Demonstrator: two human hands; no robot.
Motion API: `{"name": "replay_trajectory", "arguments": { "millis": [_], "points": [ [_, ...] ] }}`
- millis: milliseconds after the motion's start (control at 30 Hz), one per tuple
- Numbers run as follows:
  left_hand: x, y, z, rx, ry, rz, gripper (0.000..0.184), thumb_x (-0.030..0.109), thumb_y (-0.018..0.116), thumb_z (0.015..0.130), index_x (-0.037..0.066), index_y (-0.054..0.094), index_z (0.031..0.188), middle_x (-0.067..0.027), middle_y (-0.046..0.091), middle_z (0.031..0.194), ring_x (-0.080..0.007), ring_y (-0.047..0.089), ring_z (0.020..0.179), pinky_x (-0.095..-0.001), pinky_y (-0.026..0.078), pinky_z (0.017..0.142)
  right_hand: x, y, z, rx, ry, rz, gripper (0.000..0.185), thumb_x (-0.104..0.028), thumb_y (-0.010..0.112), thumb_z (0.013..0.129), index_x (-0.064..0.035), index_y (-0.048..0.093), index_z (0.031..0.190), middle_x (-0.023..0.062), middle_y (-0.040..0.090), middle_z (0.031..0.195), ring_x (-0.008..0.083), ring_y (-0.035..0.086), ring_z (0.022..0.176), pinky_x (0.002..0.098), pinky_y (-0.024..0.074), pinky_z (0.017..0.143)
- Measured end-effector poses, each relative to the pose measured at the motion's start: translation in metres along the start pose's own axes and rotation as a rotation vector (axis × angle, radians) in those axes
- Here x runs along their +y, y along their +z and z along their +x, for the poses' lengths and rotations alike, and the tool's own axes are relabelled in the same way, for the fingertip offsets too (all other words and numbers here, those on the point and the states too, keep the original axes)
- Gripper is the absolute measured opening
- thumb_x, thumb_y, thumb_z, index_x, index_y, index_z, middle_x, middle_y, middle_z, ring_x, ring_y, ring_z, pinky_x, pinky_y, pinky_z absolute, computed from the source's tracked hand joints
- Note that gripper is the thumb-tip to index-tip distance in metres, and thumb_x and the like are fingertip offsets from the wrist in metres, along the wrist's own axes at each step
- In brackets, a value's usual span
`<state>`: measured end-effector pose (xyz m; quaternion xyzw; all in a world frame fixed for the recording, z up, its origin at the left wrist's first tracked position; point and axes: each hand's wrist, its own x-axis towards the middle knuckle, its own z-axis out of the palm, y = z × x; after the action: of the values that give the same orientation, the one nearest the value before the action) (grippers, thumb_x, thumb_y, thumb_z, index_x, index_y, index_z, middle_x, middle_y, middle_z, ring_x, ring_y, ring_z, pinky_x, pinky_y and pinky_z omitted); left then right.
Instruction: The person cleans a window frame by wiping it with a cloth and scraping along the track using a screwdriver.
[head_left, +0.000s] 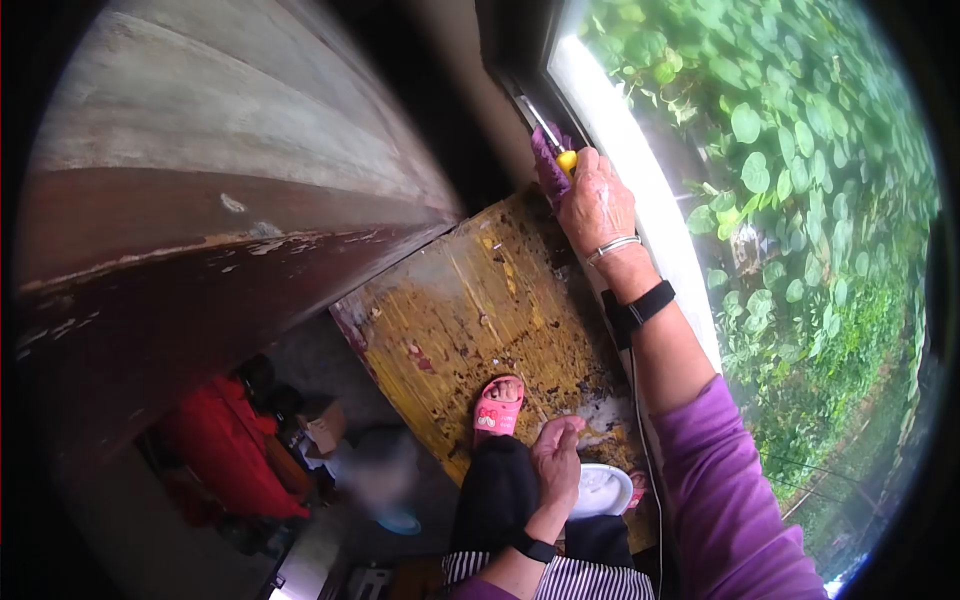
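Observation:
Up at the window frame (655, 215), my right hand (597, 203) is closed on a screwdriver (566, 160) with a yellow handle and a thin metal shaft. The shaft points away from me along the dark inner channel of the frame. A crumpled purple cloth (548, 165) lies against the tool and my fingers. Lower down, my left hand (557, 462) is held in front of my knees with its fingers curled together; what they hold, if anything, is hidden. Just right of it is a white bowl (603, 490) with whitish contents.
I am on a worn yellow wooden board (450, 310) strewn with dark debris, a pink slipper (497, 405) on one foot. Left of the board is a drop to a floor with a red cloth (235, 450) and boxes. A white cable (640, 430) runs down beside my right arm.

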<state>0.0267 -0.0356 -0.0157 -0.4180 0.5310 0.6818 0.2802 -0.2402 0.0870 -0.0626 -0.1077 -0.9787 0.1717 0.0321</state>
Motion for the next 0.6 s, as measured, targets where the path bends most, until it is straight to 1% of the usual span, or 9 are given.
{"name": "replay_trajectory", "arguments": {
  "millis": [100, 167, 200, 300, 333, 367, 467, 500, 600],
  "points": [
    [0.003, 0.001, -0.001, -0.007, -0.006, -0.012, 0.017, 0.019, 0.055, 0.085, 0.004, 0.059, 0.092, -0.0071, 0.062, 0.092, -0.0159, 0.058, 0.09, -0.028, 0.042, 0.076, 0.001, 0.022, 0.029, -0.042, 0.015, -0.04, 0.022, -0.011, 0.051, 0.077, -0.0012, 0.042, 0.094, 0.0171, 0.059, 0.075, 0.0312, 0.06, 0.072, 0.0405, 0.0479, 0.06],
    [0.003, 0.0, 0.001, -0.011, 0.005, 0.0, 0.018, 0.02, 0.056, 0.085, 0.004, 0.059, 0.092, -0.0073, 0.062, 0.092, -0.0161, 0.058, 0.089, -0.0281, 0.042, 0.076, 0.001, 0.034, 0.043, -0.155, 0.134, 0.045, 0.028, -0.027, 0.053, 0.082, -0.0035, 0.043, 0.094, 0.0196, 0.06, 0.071, 0.036, 0.059, 0.07, 0.0438, 0.0457, 0.061],
    [0.004, 0.0, 0.002, -0.014, 0.01, 0.008, 0.02, 0.022, 0.056, 0.084, 0.004, 0.059, 0.092, -0.0076, 0.062, 0.092, -0.0163, 0.058, 0.089, -0.0282, 0.042, 0.076, 0.0, 0.04, 0.045, -0.126, 0.093, -0.01, 0.027, -0.029, 0.05, 0.083, -0.004, 0.044, 0.092, 0.0192, 0.061, 0.07, 0.0352, 0.06, 0.07, 0.0441, 0.0457, 0.061],
    [0.006, 0.003, 0.002, -0.018, -0.013, 0.007, 0.021, 0.023, 0.057, 0.084, 0.004, 0.059, 0.092, -0.0077, 0.062, 0.093, -0.0164, 0.058, 0.089, -0.0283, 0.042, 0.076, 0.001, 0.049, 0.042, -0.087, 0.136, -0.059, 0.027, -0.029, 0.049, 0.084, -0.0042, 0.044, 0.091, 0.0178, 0.061, 0.069, 0.0344, 0.06, 0.067, 0.0433, 0.0459, 0.06],
    [0.007, 0.004, 0.002, -0.022, -0.01, 0.006, 0.021, 0.023, 0.057, 0.084, 0.004, 0.059, 0.092, -0.0077, 0.062, 0.093, -0.0164, 0.058, 0.089, -0.0283, 0.042, 0.076, 0.001, 0.046, 0.041, -0.073, 0.138, -0.055, 0.023, -0.025, 0.051, 0.082, -0.0047, 0.043, 0.089, 0.015, 0.061, 0.067, 0.034, 0.06, 0.065, 0.0431, 0.046, 0.06],
    [0.007, 0.004, 0.002, -0.03, -0.006, -0.006, 0.021, 0.023, 0.057, 0.084, 0.004, 0.059, 0.092, -0.0078, 0.062, 0.093, -0.0163, 0.058, 0.089, -0.0284, 0.042, 0.076, 0.001, 0.043, 0.041, -0.07, 0.137, -0.057, 0.023, -0.025, 0.051, 0.082, -0.0047, 0.043, 0.089, 0.015, 0.061, 0.067, 0.034, 0.06, 0.065, 0.0431, 0.046, 0.06],
    [0.009, 0.005, 0.005, -0.033, 0.001, -0.022, 0.021, 0.023, 0.056, 0.085, 0.004, 0.059, 0.092, -0.0078, 0.062, 0.093, -0.0162, 0.057, 0.089, -0.0286, 0.042, 0.076, -0.006, 0.025, 0.053, 0.077, 0.034, 0.132, 0.019, -0.015, 0.055, 0.077, -0.0058, 0.042, 0.088, 0.012, 0.061, 0.064, 0.0337, 0.06, 0.064, 0.0431, 0.046, 0.06],
    [0.009, 0.005, 0.005, -0.037, -0.003, -0.019, 0.021, 0.023, 0.056, 0.085, 0.004, 0.059, 0.092, -0.0079, 0.062, 0.093, -0.0162, 0.057, 0.089, -0.0287, 0.042, 0.076, -0.008, 0.027, 0.064, 0.102, -0.019, 0.224, 0.022, -0.013, 0.056, 0.074, -0.0031, 0.042, 0.088, 0.0163, 0.06, 0.069, 0.0346, 0.06, 0.062, 0.0432, 0.0473, 0.055],
    [0.008, 0.005, 0.008, -0.033, -0.005, -0.001, 0.021, 0.023, 0.056, 0.085, 0.004, 0.059, 0.092, -0.0078, 0.062, 0.093, -0.0163, 0.057, 0.089, -0.0291, 0.042, 0.077, -0.027, 0.027, 0.098, 0.119, -0.033, 0.126, 0.023, -0.012, 0.055, 0.074, -0.0027, 0.043, 0.092, 0.0162, 0.06, 0.075, 0.0333, 0.06, 0.069, 0.0421, 0.0481, 0.061]
  ]
}}
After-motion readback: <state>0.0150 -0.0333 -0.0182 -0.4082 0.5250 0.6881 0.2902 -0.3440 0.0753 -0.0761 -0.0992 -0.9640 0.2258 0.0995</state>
